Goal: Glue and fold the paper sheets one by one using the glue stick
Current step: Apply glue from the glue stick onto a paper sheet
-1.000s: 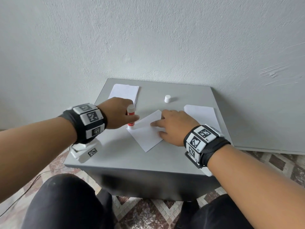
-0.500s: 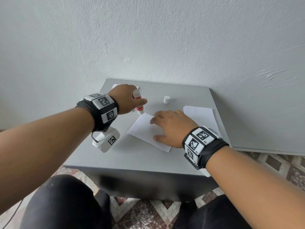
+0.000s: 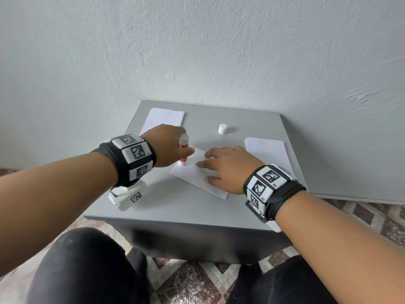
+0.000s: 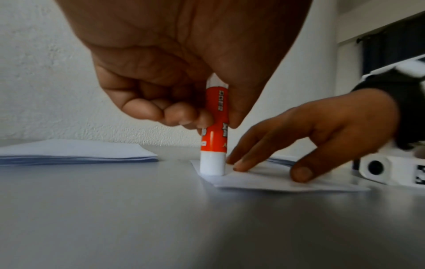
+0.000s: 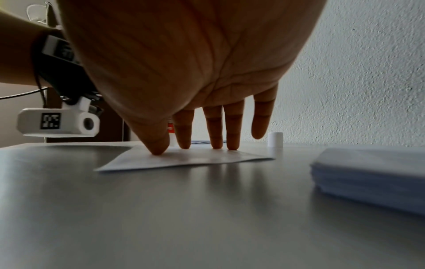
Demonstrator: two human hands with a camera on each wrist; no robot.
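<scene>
A white paper sheet [image 3: 192,174] lies skewed at the middle of the grey table [image 3: 175,207]. My left hand [image 3: 171,148] grips the red and white glue stick [image 3: 183,145] upright, its tip down on the sheet's left edge [image 4: 211,167]. My right hand [image 3: 228,167] lies flat on the sheet, straight fingers [image 5: 216,143] pressing it down. The glue stick [image 4: 215,127] stands just left of the right hand's fingertips [image 4: 239,164]. Only a sliver of the stick [image 5: 170,128] shows in the right wrist view.
The white glue cap [image 3: 222,129] stands at the back of the table, also visible as cap [image 5: 275,139]. A paper stack [image 3: 163,119] sits back left, another stack [image 3: 268,152] right of my right hand. A wall rises close behind the table.
The left hand with the glue stick went from the sheet's near left edge up to its far corner and has come back down along that edge. The right hand has kept pressing the sheet.
</scene>
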